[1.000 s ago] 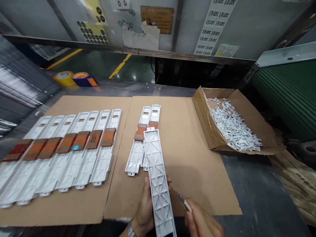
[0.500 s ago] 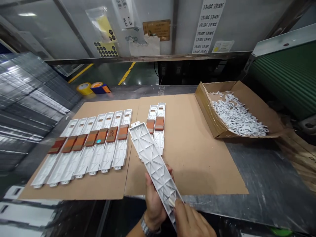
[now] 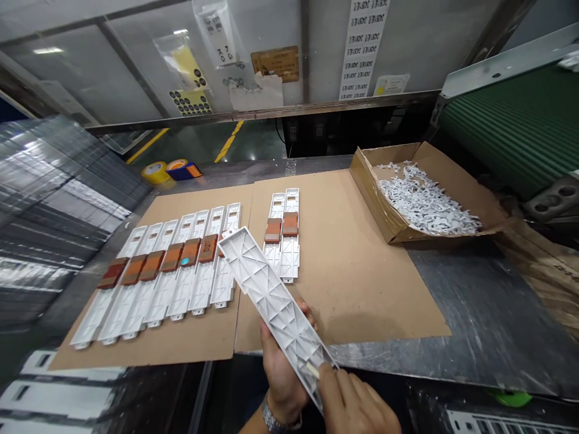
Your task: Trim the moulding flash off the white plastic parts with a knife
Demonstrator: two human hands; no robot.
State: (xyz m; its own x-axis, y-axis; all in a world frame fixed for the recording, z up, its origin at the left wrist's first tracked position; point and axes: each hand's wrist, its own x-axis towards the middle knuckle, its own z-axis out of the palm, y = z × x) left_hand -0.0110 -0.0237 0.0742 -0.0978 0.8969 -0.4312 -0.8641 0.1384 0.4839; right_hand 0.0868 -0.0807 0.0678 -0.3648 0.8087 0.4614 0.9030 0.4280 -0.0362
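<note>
A long white plastic panel (image 3: 270, 296) with triangular ribs lies tilted across my left hand (image 3: 283, 380), whose fingers wrap round it from below. Its far end points up and to the left, above the cardboard. My right hand (image 3: 359, 401) pinches a small pale stick-like piece (image 3: 312, 369) whose tip is against the ribs near the panel's close end. Most of that piece is hidden by the fingers. Beyond the panel lie two similar white strips (image 3: 289, 256), with reddish-brown blocks (image 3: 290, 223) across them. Several more such strips (image 3: 178, 289) with blocks lie in a row on the left.
Cardboard sheets (image 3: 362, 289) cover the dark bench (image 3: 479, 319). An open carton (image 3: 377, 202) of small white plastic pieces (image 3: 427, 202) stands at the right, near a green ribbed conveyor (image 3: 506, 114). Tape rolls (image 3: 156, 173) sit at the back left. More white panels (image 3: 54, 398) are at lower left.
The view has shifted slightly. The panel's far end has swung a little to the left and now overlaps the row's rightmost block; both hands keep their hold.
</note>
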